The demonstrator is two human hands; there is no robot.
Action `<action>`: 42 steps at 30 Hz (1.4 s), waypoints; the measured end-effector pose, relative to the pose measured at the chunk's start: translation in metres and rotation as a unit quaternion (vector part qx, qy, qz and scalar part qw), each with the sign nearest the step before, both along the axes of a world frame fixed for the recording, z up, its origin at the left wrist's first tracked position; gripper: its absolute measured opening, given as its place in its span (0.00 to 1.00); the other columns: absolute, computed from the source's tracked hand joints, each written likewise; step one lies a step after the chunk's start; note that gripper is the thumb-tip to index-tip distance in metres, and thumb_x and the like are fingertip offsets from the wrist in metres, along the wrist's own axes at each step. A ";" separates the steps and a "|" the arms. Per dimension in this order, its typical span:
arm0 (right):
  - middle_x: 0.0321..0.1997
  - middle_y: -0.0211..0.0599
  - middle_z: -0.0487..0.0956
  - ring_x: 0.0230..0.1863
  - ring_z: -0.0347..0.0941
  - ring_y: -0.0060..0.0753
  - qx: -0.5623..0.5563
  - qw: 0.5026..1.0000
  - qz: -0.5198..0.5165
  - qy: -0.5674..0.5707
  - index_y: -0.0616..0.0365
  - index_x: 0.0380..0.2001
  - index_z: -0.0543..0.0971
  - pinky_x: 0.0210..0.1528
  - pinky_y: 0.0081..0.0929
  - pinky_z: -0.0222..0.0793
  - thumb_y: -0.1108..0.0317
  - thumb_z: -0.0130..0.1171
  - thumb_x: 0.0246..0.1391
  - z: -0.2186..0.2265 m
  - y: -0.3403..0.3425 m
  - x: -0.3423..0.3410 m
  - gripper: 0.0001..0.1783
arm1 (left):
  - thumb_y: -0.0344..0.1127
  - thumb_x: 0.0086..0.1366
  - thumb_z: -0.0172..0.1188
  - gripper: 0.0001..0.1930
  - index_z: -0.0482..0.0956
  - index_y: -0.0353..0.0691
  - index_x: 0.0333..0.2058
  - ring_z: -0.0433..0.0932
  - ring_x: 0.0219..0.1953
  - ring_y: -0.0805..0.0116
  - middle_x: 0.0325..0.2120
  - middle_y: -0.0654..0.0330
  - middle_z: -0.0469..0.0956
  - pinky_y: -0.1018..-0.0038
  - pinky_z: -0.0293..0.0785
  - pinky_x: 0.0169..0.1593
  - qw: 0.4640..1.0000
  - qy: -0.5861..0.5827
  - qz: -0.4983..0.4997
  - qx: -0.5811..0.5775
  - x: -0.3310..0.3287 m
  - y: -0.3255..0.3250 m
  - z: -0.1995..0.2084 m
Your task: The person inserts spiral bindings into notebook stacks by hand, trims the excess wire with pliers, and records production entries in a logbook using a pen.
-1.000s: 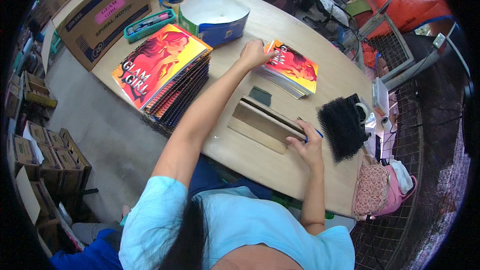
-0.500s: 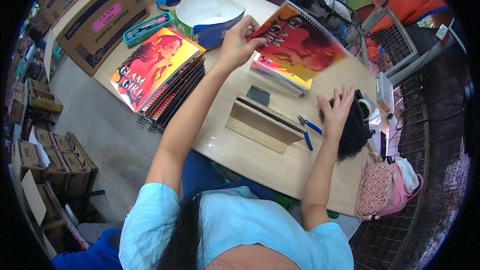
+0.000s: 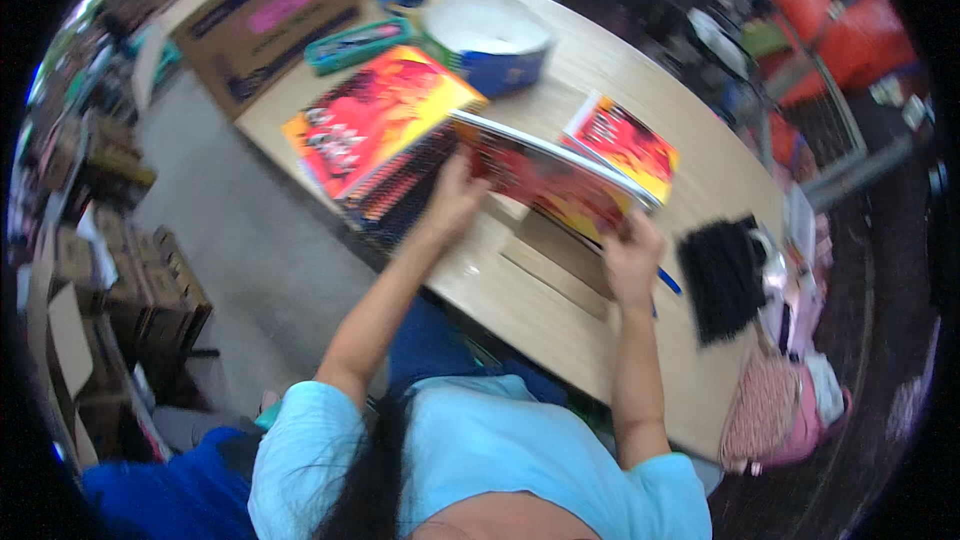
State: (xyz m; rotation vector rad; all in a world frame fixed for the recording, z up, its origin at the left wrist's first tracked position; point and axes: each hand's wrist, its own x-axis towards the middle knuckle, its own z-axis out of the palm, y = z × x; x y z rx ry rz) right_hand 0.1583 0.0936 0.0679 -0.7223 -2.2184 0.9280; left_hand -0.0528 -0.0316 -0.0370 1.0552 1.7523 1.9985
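Both hands hold a red and orange spiral notebook (image 3: 545, 180) level above the wooden table (image 3: 690, 155). My left hand (image 3: 455, 190) grips its left end and my right hand (image 3: 630, 255) grips its lower right corner. Under it lies a flat brown cardboard piece (image 3: 555, 265). To the left stands a tall stack of the same notebooks (image 3: 375, 125), with a smaller stack (image 3: 625, 140) to the right.
A blue and white round tub (image 3: 495, 40) stands at the table's far side, with a teal pencil case (image 3: 355, 45) beside it. A black bundle (image 3: 718, 278), a blue pen (image 3: 668, 282) and a pink woven bag (image 3: 765, 410) lie at the right. Cardboard boxes (image 3: 265, 15) line the floor at left.
My left hand lifted a notebook off the right stack and brought it down over the cardboard piece. My right hand left the black bundle and took hold of the notebook's corner.
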 end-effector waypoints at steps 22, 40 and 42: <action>0.36 0.41 0.79 0.40 0.76 0.50 0.286 0.828 -0.242 -0.418 0.54 0.31 0.81 0.39 0.45 0.74 0.55 0.60 0.48 -0.076 0.122 0.136 0.14 | 0.59 0.62 0.52 0.41 0.51 0.33 0.62 0.54 0.63 0.48 0.59 0.44 0.57 0.58 0.49 0.65 0.994 0.095 -0.060 0.007 0.098 0.018 -0.010; 0.40 0.53 0.78 0.40 0.74 0.48 0.163 0.970 -0.138 -0.116 0.61 0.50 0.74 0.45 0.40 0.69 0.67 0.51 0.59 0.008 0.088 0.136 0.17 | 0.44 0.43 0.64 0.17 0.74 0.41 0.29 0.72 0.39 0.58 0.27 0.58 0.73 0.52 0.59 0.53 0.866 0.498 0.008 0.043 0.226 0.117 0.035; 0.49 0.53 0.76 0.47 0.75 0.41 0.185 0.973 -0.058 -0.122 0.52 0.59 0.69 0.48 0.36 0.69 0.64 0.52 0.59 0.007 0.089 0.153 0.23 | 0.45 0.46 0.61 0.21 0.71 0.39 0.37 0.72 0.40 0.58 0.32 0.57 0.73 0.56 0.63 0.49 0.869 0.492 -0.056 -0.017 0.227 0.106 0.050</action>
